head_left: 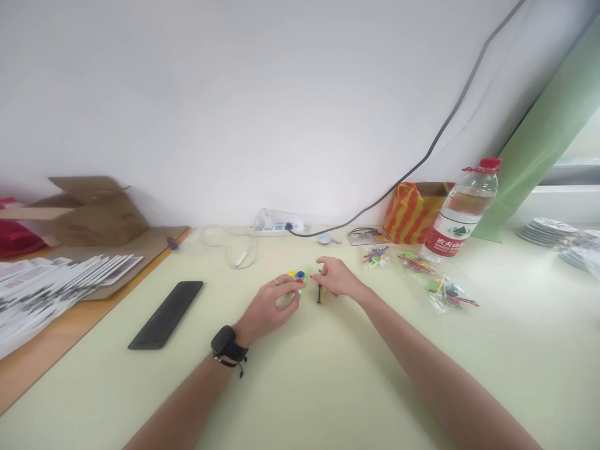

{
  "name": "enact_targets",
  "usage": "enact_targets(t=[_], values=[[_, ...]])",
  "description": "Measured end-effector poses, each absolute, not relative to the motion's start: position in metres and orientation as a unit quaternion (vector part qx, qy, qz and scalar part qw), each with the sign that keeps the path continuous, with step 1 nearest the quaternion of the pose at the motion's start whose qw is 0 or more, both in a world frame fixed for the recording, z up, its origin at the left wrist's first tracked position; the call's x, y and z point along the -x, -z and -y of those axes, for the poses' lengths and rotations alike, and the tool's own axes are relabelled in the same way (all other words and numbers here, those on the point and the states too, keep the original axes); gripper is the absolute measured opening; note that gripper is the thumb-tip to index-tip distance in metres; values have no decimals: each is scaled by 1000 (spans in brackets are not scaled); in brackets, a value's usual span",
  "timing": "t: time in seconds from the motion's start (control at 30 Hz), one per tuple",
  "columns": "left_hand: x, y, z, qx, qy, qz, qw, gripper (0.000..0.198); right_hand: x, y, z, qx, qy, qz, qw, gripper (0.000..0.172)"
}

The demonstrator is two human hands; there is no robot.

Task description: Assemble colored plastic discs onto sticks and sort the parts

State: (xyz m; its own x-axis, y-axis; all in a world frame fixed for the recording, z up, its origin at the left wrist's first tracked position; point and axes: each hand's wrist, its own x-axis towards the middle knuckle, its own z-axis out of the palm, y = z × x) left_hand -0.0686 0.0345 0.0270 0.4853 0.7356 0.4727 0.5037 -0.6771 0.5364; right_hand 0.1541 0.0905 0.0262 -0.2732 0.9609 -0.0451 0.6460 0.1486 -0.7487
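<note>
Near the middle of the table, my left hand (274, 306) reaches in with thumb and fingers pinched at a small multicoloured plastic piece (300, 275). Blue, yellow, green and red show on that piece; the fingertips hide part of it. Just to the right, the fingers of my right hand (340, 278) curl over a small yellow-and-black plastic piece (321, 295). Bits of blue and red also show around those fingers, and the exact grip is partly hidden. A narrow gap separates the two hands.
Clear bags of small coloured parts (447, 294) lie right, near a water bottle (462, 215) and a striped bag (407, 215). A black flat case (166, 315) lies left, beside stacked papers (60, 294) and a cardboard box (94, 215). Behind sits a power strip (276, 229).
</note>
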Motion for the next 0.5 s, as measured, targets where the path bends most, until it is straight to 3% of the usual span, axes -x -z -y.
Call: enact_targets(t=[0.07,0.23,0.5], values=[[71,-26,-37,-846,-352,-366,163,20,-152,-24,-88,556,-316,736,221,46],[77,-24,-41,-840,-355,-388,133,12,-144,-30,-77,514,-256,795,198,26],[79,-19,-45,-869,-316,-368,96,8,-143,-34,-74,503,-169,836,140,23]])
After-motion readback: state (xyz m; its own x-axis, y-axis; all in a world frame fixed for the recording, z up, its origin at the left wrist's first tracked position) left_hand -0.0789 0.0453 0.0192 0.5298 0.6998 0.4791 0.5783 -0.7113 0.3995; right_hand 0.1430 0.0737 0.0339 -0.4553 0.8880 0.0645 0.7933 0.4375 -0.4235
